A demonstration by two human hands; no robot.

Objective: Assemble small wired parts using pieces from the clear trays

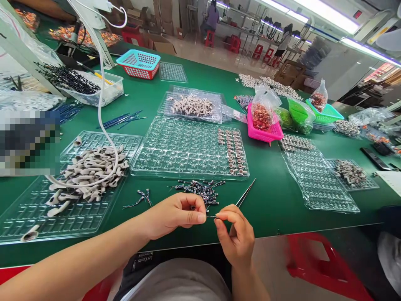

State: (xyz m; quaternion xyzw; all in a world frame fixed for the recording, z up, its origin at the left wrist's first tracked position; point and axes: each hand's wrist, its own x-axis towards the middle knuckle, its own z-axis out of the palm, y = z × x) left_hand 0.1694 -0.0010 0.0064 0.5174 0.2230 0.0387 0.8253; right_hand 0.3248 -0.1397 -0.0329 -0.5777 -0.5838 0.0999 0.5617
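Observation:
Near the table's front edge my left hand (175, 215) pinches one end of a thin dark wire piece (211, 217) between thumb and forefinger. The other end is pinched by my right hand (236, 234), which also has metal tweezers (246, 193) sticking out above it, tips pointing up and away. Just behind my hands lies a pile of small wired parts (203, 190), with a few more wired parts (142, 197) to its left. Beyond the pile is a clear tray (181, 146) with rows of small beige and brown pieces (233, 150) at its right side.
Grey-white shells (94, 169) are heaped on a left tray (62, 213), under a white cable (100, 83). Farther back stand a pink basket (265, 133), a blue and red basket (138, 65) and a stack of trays with white parts (191, 105). Another tray (322, 179) lies right.

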